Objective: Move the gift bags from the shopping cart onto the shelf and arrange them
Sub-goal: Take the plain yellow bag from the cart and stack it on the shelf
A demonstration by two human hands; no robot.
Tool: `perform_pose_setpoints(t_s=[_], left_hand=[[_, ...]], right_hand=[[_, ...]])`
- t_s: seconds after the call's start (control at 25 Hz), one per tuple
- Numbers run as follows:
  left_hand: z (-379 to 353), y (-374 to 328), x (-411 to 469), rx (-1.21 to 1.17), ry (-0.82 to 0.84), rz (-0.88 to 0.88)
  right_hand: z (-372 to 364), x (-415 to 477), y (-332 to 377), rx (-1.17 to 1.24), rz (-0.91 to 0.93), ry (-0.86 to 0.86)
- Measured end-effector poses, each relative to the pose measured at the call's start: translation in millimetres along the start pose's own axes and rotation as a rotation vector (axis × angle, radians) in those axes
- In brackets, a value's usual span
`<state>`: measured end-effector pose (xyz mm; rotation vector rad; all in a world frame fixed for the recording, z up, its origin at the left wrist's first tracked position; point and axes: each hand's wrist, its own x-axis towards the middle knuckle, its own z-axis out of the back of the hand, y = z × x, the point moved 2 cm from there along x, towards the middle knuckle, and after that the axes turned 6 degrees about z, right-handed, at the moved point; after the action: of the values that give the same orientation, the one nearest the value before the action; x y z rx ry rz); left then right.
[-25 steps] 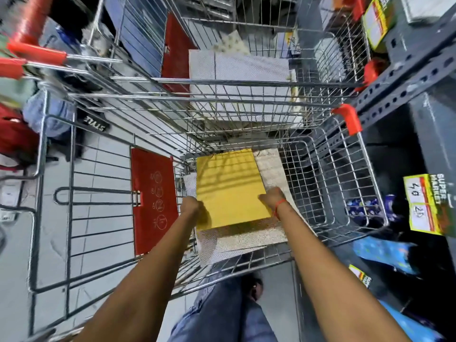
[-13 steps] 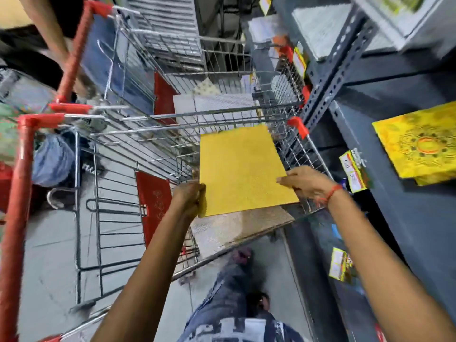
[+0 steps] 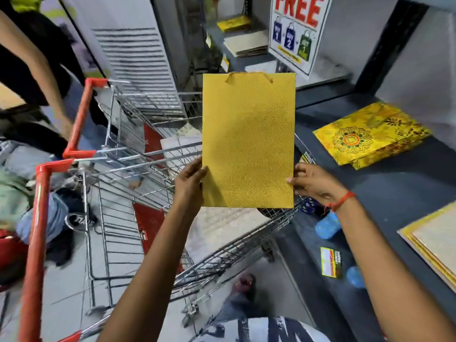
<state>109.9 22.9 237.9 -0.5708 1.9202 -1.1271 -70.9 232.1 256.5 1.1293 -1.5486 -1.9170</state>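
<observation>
I hold a flat yellow gift bag (image 3: 248, 141) upright above the shopping cart (image 3: 138, 193), its cord handle at the top. My left hand (image 3: 190, 180) grips its lower left edge and my right hand (image 3: 313, 183) pinches its lower right edge. A pale patterned bag (image 3: 222, 230) lies in the cart below, and more white bags (image 3: 180, 146) stand further in. On the dark shelf (image 3: 394, 193) to the right lies a stack of yellow floral bags (image 3: 370, 137), and a cream stack (image 3: 434, 240) sits nearer me.
Another person (image 3: 37, 70) stands at the far left behind the red cart handles (image 3: 79, 119). A "FREE" sign (image 3: 296, 30) hangs over the upper shelf with more stacked bags (image 3: 249, 44). Blue items (image 3: 327, 225) sit on the lower shelf. My foot (image 3: 244, 285) is by the cart.
I have lifted the yellow bag out of the cart and raised it upright, turning right toward the shelf. Both hands kept their hold on its lower edge.
</observation>
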Motion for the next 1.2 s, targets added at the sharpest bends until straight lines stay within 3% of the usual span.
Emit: perform_pose_setpoints(t_s=[0.12, 0.32, 0.44, 0.6, 0.8, 1.2], left_hand=[[-19, 2, -8, -0.002, 0.040, -0.021], [-88, 18, -22, 0.123, 0.165, -0.016], [-162, 37, -37, 0.240, 0.370, -0.008], [-251, 72, -70, 0.335, 0.584, 0.005], [-345, 120, -120, 0.471, 0.821, 0.033], [-389, 178, -125, 0.705, 0.853, 0.046]], right_hand=[[14, -25, -2, 0.005, 0.026, -0.080], [56, -91, -16, 0.015, 0.117, -0.401], [90, -149, -38, -0.017, 0.234, -0.677], [128, -218, -76, -0.076, 0.254, -1.059], [167, -281, -99, -0.267, 0.072, -1.531], [184, -292, -117, -0.424, -0.244, -1.588]])
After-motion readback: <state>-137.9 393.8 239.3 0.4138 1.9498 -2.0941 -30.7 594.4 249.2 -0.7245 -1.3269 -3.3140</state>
